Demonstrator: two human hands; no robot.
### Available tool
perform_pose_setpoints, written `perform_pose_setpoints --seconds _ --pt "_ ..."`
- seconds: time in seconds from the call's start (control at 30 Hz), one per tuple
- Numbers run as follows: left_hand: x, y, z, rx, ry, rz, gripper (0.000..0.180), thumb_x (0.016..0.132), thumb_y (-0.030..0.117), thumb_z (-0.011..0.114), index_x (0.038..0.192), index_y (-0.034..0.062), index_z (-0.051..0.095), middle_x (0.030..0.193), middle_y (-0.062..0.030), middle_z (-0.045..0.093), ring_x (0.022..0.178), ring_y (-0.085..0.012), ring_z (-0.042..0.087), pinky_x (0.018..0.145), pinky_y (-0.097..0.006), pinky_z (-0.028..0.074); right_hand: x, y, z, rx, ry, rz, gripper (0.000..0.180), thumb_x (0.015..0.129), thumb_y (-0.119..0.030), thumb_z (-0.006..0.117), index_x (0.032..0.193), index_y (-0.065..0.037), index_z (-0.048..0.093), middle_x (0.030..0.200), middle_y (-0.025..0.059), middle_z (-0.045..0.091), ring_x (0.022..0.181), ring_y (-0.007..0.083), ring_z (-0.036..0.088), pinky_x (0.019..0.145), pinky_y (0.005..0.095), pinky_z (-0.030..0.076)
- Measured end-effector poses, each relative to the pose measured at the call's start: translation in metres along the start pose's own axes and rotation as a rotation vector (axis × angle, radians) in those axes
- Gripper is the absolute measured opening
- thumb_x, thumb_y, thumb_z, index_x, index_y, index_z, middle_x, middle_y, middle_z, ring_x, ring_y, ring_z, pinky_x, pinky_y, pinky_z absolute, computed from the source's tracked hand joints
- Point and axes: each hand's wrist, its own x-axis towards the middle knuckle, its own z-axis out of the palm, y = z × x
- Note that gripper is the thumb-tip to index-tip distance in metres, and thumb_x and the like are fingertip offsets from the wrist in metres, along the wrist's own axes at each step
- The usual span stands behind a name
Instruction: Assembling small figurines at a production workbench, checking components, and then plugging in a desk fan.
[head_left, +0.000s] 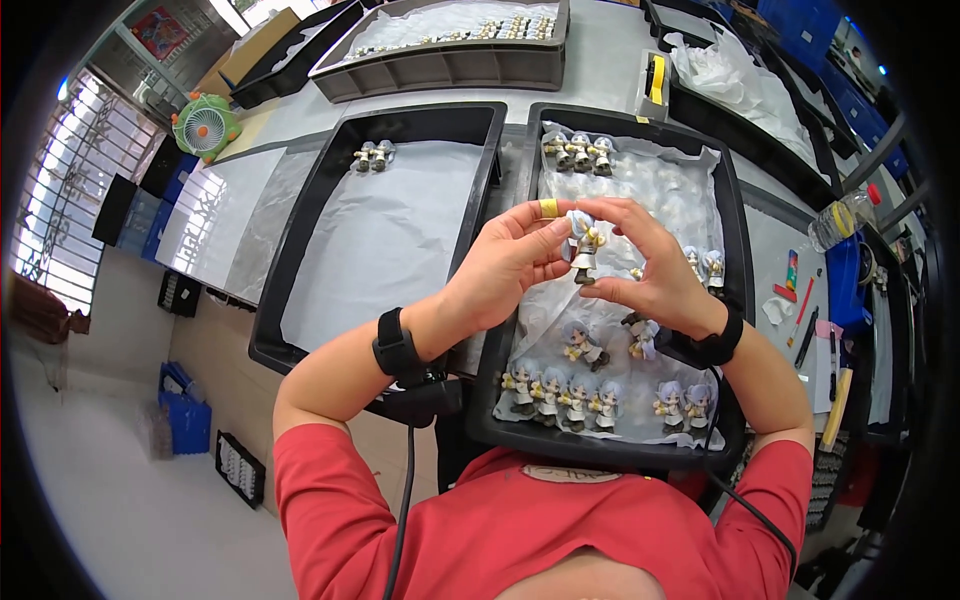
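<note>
silver-haired figurine (586, 250), mid-frame, gripped between the fingertips of left hand (497, 262) and right hand (655, 270)! black left tray (304, 232), centre-left, holds one small cluster (375, 156); right tray (738, 220), centre-right, many more. few seem done, plenty left.

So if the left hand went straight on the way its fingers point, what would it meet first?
The small figurine it is touching; past that, probably the right hand, though depth is hard to judge here.
</note>
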Motion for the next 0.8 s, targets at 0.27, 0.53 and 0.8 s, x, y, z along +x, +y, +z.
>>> perform_pose_setpoints --seconds 0.27,0.53,0.8 --pt "0.004 -0.007 -0.012 -0.043 0.013 -0.045 0.027 0.087 0.018 0.054 0.111 0.0067 0.049 0.092 -0.0013 0.057 0.079 -0.0079 0.056 0.073 -0.023 0.048 0.002 0.005 0.006 -0.072 -0.053 0.029 0.063 0.060 -0.014 0.075 0.117 -0.005 0.048 0.114 0.0119 0.051 0.108 0.0277 0.046 0.092 0.0361 0.038" --pt "0.002 -0.007 -0.009 -0.110 0.052 -0.050 0.025 0.086 0.018 0.056 0.108 0.0071 0.049 0.092 -0.0023 0.057 0.078 -0.0095 0.056 0.072 -0.027 0.047 0.001 0.011 0.008 0.056 -0.097 0.134 0.070 0.059 -0.015 0.076 0.122 -0.005 0.045 0.119 0.0090 0.048 0.113 0.0230 0.044 0.097 0.0333 0.032" --pt "0.002 -0.007 -0.007 -0.068 0.040 0.004 0.025 0.084 0.016 0.058 0.106 0.0066 0.050 0.090 -0.0024 0.057 0.077 -0.0084 0.055 0.073 -0.027 0.049 0.001 0.012 0.007 -0.010 -0.061 0.032 0.067 0.058 -0.014 0.076 0.119 -0.007 0.048 0.113 0.0101 0.052 0.106 0.0259 0.047 0.091 0.0345 0.037"
